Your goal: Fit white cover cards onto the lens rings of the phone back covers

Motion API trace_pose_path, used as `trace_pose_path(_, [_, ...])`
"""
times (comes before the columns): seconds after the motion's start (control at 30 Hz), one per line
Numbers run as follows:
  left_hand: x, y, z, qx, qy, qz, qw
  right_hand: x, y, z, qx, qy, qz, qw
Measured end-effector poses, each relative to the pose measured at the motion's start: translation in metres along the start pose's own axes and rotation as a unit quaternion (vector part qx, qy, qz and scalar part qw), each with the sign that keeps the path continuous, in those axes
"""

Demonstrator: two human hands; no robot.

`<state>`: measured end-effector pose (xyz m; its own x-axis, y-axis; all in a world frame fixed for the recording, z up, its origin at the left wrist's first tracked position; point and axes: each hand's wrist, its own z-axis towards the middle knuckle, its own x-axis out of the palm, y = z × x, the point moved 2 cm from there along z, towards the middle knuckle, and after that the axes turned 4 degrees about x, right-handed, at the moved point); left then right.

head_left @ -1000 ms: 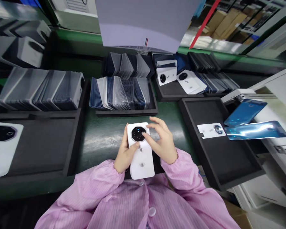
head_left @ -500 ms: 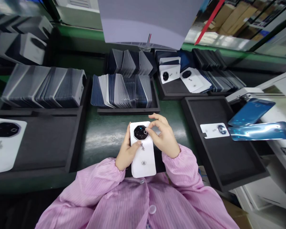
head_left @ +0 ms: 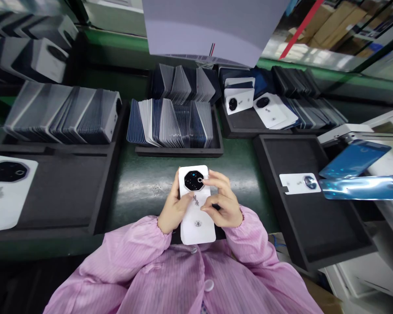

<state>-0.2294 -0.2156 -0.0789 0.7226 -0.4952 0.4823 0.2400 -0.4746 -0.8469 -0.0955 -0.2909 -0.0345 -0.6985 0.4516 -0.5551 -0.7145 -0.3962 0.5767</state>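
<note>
My left hand (head_left: 174, 208) is wrapped round the left edge of a white phone back panel (head_left: 198, 233), thumb across its front below the camera. The panel looks like a small stack, held upright before my chest, with a black octagonal camera print and dark script. Over the panel's right side hovers my right hand (head_left: 223, 201), fingers curved and apart. Its index fingertip is at the camera's right rim, and the thumb lies lower, over the white face. Whether these tips touch the surface I cannot tell.
Black trays with rows of upright panels (head_left: 170, 124) stand ahead and at left (head_left: 62, 114). A large white panel (head_left: 9, 196) lies at far left. On the right, a dark tray (head_left: 317, 226) carries a small white panel (head_left: 298, 184) near blue films (head_left: 363, 187). A lilac board (head_left: 212, 26) rises behind.
My right hand has lowered a little, and its thumb has come away from the camera area to lower on the panel. The left hand keeps its hold. The view has shifted slightly.
</note>
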Motion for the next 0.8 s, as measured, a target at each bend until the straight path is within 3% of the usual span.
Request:
trace_pose_path(0.57, [-0.0005,-0.0058,-0.0033,0.051,-0.013,0.084,0.995,-0.0023,0.0029,-0.0022,-0.038,-0.041,-0.029,0.998])
trace_pose_path(0.8, [-0.0009,-0.0040,-0.0037,0.041,-0.019,0.082,0.996,-0.0003,0.0028,-0.0030,-0.029,-0.046,-0.036,0.998])
